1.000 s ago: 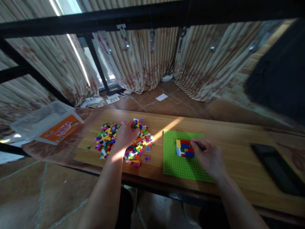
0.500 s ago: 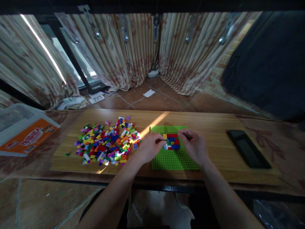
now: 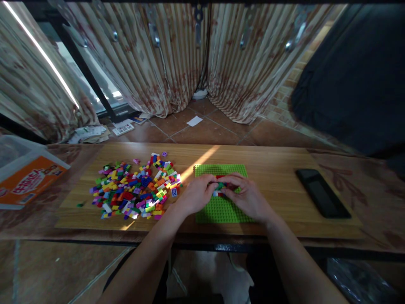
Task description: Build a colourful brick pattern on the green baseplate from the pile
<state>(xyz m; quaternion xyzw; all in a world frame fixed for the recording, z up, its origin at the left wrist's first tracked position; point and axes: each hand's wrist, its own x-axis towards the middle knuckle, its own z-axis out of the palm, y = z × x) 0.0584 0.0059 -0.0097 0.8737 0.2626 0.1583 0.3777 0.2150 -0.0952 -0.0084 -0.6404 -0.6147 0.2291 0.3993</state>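
Note:
My left hand (image 3: pixel 199 195) is closed in a pinch over the left part of the brick build; whatever lies between its finger and thumb is hidden. My right hand (image 3: pixel 246 197) reaches in from the right, its fingers bent around a small green brick (image 3: pixel 220 185). The two hands' fingertips almost meet there. Under them, a low build of coloured bricks (image 3: pixel 218 177) sits on a green studded baseplate (image 3: pixel 218 213). A red edge shows behind the fingers and white bricks in front; the fingers cover most of the build.
Left of the baseplate lies a large pile of loose coloured bricks (image 3: pixel 129 194) on the wooden board (image 3: pixel 275 169). A clear box with an orange label (image 3: pixel 34 179) stands at the far left. On the right lies a black phone-like device (image 3: pixel 322 193). Curtains (image 3: pixel 177 67) hang behind.
My right hand has moved left over the build, and its fingers now meet my left hand's. A green brick shows between the fingertips. The whole view has shifted slightly.

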